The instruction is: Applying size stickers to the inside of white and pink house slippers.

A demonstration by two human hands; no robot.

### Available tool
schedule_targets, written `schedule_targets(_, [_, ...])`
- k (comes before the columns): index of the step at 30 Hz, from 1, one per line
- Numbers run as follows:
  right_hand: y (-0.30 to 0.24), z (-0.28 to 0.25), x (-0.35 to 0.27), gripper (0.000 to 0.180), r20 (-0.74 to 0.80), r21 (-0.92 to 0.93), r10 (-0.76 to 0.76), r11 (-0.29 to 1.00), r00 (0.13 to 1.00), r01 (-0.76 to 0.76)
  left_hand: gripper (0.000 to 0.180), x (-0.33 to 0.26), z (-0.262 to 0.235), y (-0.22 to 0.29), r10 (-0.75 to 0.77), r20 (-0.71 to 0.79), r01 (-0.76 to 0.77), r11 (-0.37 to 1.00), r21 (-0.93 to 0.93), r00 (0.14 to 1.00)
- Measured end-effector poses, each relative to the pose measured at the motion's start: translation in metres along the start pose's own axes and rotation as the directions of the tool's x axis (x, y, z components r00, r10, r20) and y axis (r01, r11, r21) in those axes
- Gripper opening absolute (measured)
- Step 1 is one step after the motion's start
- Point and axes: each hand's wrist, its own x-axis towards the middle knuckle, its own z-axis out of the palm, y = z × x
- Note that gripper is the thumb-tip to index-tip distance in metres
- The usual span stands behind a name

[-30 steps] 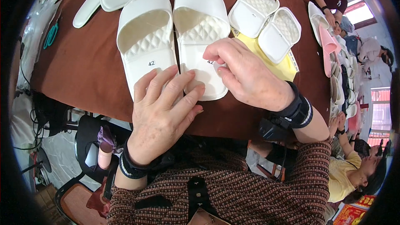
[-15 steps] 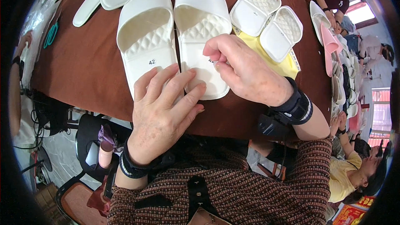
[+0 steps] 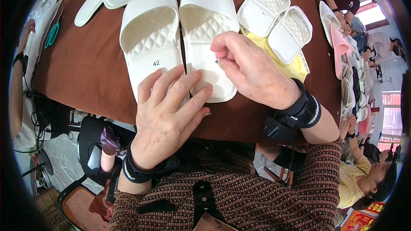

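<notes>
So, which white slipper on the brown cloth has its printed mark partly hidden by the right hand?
The right slipper of the large middle pair: the right hand hides part of its mark, while the left slipper shows its whole.

Teal scissors (image 3: 52, 35) lay at upper left, a pink bottle (image 3: 108, 161) at lower left; a person in yellow (image 3: 353, 185) was at lower right.

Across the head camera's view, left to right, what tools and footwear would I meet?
Teal looped scissors, first large white quilted slide, second large white quilted slide, pair of smaller white quilted slides, pink slipper.
</notes>
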Motion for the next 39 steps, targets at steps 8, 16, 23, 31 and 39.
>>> schedule_targets(8, [-0.0025, 0.0017, 0.0030, 0.016, 0.018, -0.104, -0.018, 0.994, 1.000, 0.020, 0.040, -0.0008, -0.0002, -0.0005, 0.005, -0.008, -0.005, 1.000, -0.010, 1.000])
schedule_targets(16, [0.0014, 0.0058, 0.0037, 0.015, -0.010, -0.175, -0.126, 0.977, 0.992, 0.123, 0.039, 0.0006, -0.0016, -0.0009, -0.003, 0.002, 0.003, 0.999, -0.035, 1.000])
schedule_targets(23, [0.0002, -0.0003, 0.0014, 0.016, -0.003, 0.024, 0.032, 0.999, 0.999, -0.032, 0.039, -0.0015, -0.0004, -0.0008, -0.016, 0.001, 0.017, 0.999, -0.028, 1.000])
schedule_targets(31, [-0.0010, 0.0008, 0.0024, 0.015, -0.013, -0.119, -0.082, 0.990, 0.997, 0.080, 0.041, -0.0014, 0.0000, -0.0004, -0.017, -0.001, 0.017, 0.999, -0.031, 1.000])
schedule_targets(39, [-0.0020, 0.0039, 0.0048, 0.033, 0.093, -0.270, -0.109, 0.954, 0.990, 0.130, 0.040, -0.0006, -0.0007, -0.0005, -0.017, -0.004, 0.016, 0.999, -0.039, 1.000])
